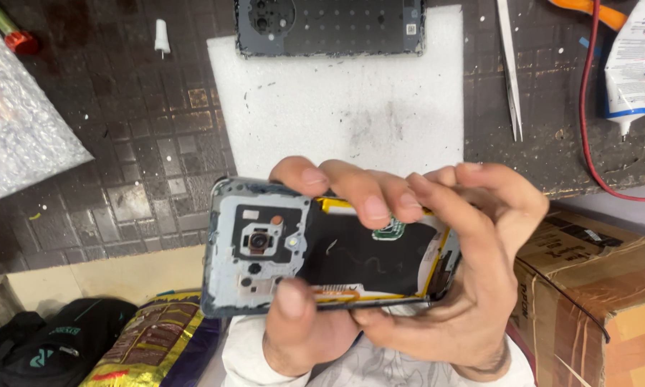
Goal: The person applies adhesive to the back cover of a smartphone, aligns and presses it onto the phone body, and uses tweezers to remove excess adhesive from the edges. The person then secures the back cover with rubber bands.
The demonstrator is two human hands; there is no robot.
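**Opened phone held in both hands above a worn workbench**

Dark, scuffed tiles cover the workbench [122, 143] across the upper half of the frame, with a white foam pad [337, 100] laid on it at the top centre. A dark phone back cover [330, 25] lies at the pad's upper edge. To the right of the pad rest a pair of tweezers [510, 72], a red cable [588, 107] and a white glue tube [631, 64]. Bubble wrap [18, 129] fills the upper left, and a small white cap [162, 36] sits near it. A cardboard box [595, 287] stands at the lower right; a black bag [50, 347] and a shiny gold packet [154, 340] lie at the lower left.

In the middle of the frame, below the pad, an opened phone [322, 247] is held level, its back off, its camera end toward the left and its black battery toward the right. The left hand [315, 322] comes up from beneath: its thumb presses the phone's lower edge near the middle and its fingers curl over the upper edge, so the phone is clamped between them. The right hand [480, 265] wraps the phone's right end, its thumb along the lower edge and its fingers bent above the upper right corner, touching the left hand's fingertips there.
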